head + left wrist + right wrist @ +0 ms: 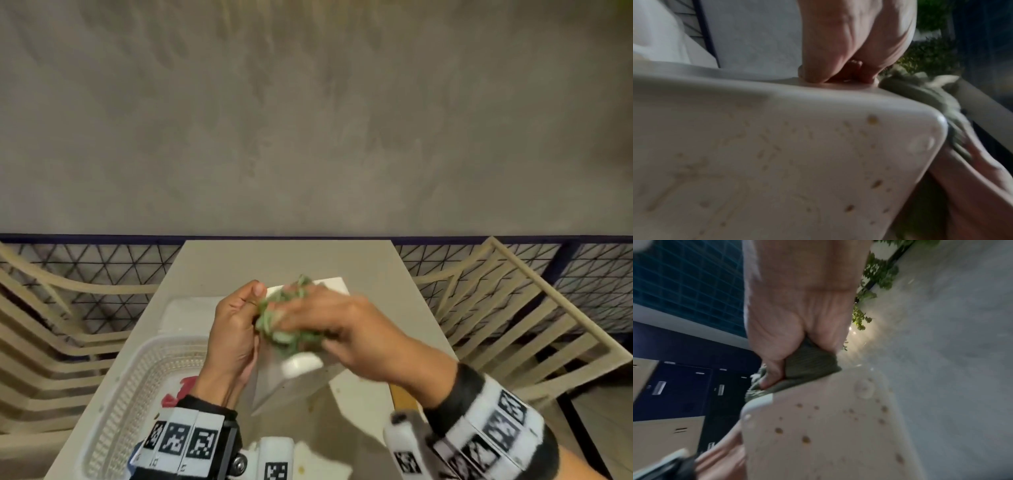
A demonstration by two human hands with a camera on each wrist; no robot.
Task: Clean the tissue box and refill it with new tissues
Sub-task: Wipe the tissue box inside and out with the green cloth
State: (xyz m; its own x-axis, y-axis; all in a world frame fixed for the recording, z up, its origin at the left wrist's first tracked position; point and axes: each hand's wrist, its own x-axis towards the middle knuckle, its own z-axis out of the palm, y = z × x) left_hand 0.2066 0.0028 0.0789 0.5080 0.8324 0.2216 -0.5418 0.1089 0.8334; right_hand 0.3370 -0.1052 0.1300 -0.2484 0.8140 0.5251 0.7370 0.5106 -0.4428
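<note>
A white plastic tissue box [291, 380] is held tilted above the table. Its underside carries brown specks in both wrist views [818, 154] [828, 434]. My left hand [236, 325] grips the box's left edge, fingers curled over the rim [838, 71]. My right hand [342, 318] grips a bunched green cloth [291, 325] and presses it on the box's upper edge [809, 368]; this hand is motion-blurred. The cloth also shows beside the box's corner [920, 91]. The box's opening is hidden.
A white perforated basket [137, 383] with a red item [178, 390] sits at the table's left. A white flat piece [329, 284] lies behind the hands. Beige slatted chairs [513, 325] flank the narrow table [274, 260]. A railing with mesh runs behind.
</note>
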